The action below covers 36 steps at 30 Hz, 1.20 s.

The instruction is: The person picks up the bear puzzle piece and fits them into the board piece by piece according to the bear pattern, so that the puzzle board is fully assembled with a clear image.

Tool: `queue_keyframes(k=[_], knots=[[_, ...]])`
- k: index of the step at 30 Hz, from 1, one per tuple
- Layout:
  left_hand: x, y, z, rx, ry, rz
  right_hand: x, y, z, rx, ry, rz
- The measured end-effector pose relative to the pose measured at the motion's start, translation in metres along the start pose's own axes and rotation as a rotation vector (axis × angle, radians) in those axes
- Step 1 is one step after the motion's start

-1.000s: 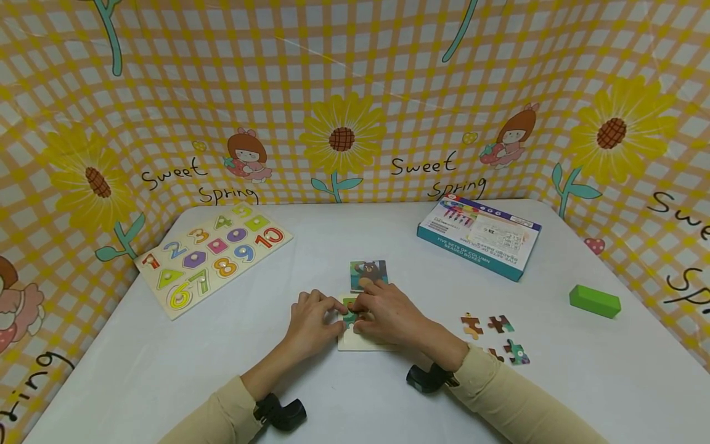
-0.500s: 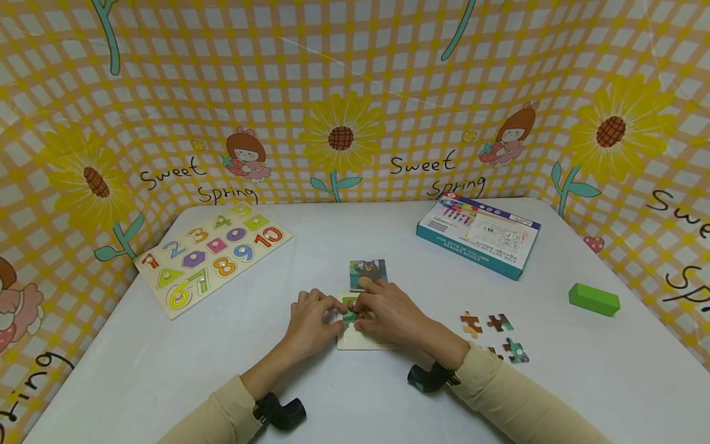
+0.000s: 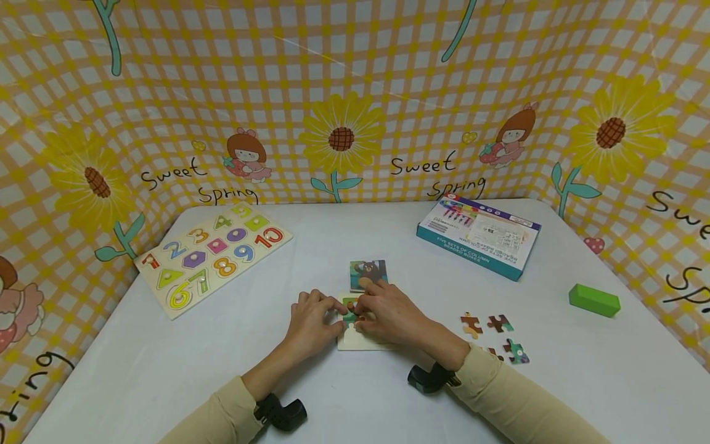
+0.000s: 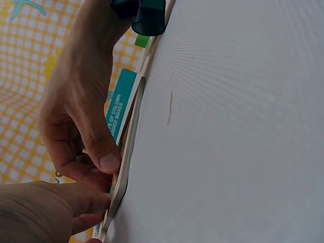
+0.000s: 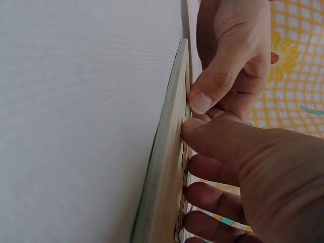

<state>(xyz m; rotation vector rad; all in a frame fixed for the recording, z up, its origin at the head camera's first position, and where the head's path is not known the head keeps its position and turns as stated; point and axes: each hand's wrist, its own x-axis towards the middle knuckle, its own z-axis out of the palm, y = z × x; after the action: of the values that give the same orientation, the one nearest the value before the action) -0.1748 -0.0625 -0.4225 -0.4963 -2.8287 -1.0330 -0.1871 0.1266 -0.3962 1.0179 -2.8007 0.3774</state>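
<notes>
A small pale wooden jigsaw board (image 3: 366, 343) lies flat before me, green and brown pieces in its upper part and bare wood below. At its left side the thumb and forefinger of my left hand (image 3: 312, 317) pinch at a green puzzle piece (image 3: 348, 318). Opposite, my right hand (image 3: 391, 316) reaches in over the board, thumb and forefinger on the same piece, covering much of the picture. In the right wrist view both thumbs sit near each other at the board (image 5: 169, 131). Just beyond lies a bear picture (image 3: 368, 270), partly behind my right fingers.
Several loose jigsaw pieces (image 3: 471, 325) lie right of my right forearm, which partly covers one. A number-and-shape board (image 3: 213, 256) is at the back left, a teal-edged box (image 3: 478, 235) at the back right, and a green block (image 3: 595, 301) near the right edge.
The right thumb and forefinger have shifted very slightly over the puzzle piece. Both hands otherwise keep their place on the board, and the loose pieces are unmoved.
</notes>
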Motion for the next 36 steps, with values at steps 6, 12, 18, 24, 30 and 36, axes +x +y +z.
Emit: queue_keyframes(k=[6, 12, 18, 24, 30, 36], knots=[[-0.0010, 0.0005, 0.0000, -0.005, 0.005, -0.003, -0.0001, -0.0002, -0.0006, 0.007, -0.006, -0.002], [-0.0010, 0.0007, 0.0003, -0.011, 0.002, -0.003, -0.0001, 0.0005, -0.0003, 0.006, 0.004, -0.005], [-0.0012, 0.0004, 0.0006, -0.018, 0.003, -0.004, -0.0006, 0.0013, 0.0004, 0.013, 0.005, -0.003], [-0.0010, -0.0003, 0.0014, -0.031, 0.003, -0.007, -0.0006, 0.0008, -0.0004, 0.020, -0.001, 0.007], [-0.0005, -0.0009, 0.0029, -0.018, 0.007, -0.011, -0.0002, 0.0000, -0.0020, 0.031, -0.021, 0.026], [-0.0012, -0.0018, 0.0038, -0.011, 0.023, -0.001, -0.0015, -0.0003, -0.0091, 0.056, -0.037, 0.097]])
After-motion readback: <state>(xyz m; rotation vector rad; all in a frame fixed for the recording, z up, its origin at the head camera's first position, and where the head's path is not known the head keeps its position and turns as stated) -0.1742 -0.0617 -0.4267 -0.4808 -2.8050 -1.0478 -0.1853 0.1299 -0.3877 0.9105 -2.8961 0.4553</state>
